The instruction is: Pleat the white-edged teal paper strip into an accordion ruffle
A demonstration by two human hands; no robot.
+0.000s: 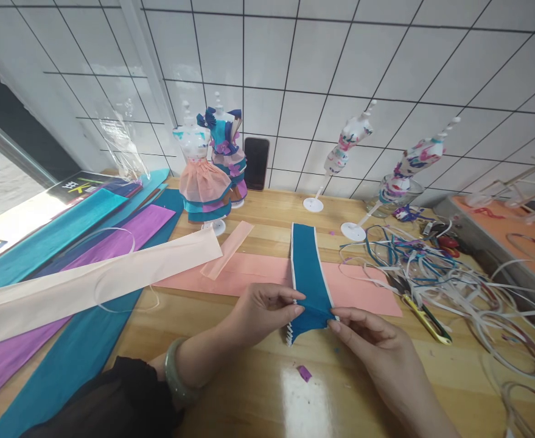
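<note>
Blue strip lies across pink strip, long axis pointing away toward wall. Near end: left hand pinched shut on left edge, right hand pinched on right edge.

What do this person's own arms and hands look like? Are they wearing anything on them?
The left hand is ungloved, with a smooth, rounded, pale green bangle at the wrist and a dark sleeve, gathered towards its end, behind it. The right hand is ungloved too; no sleeve or bracelet shows on that side.
</note>
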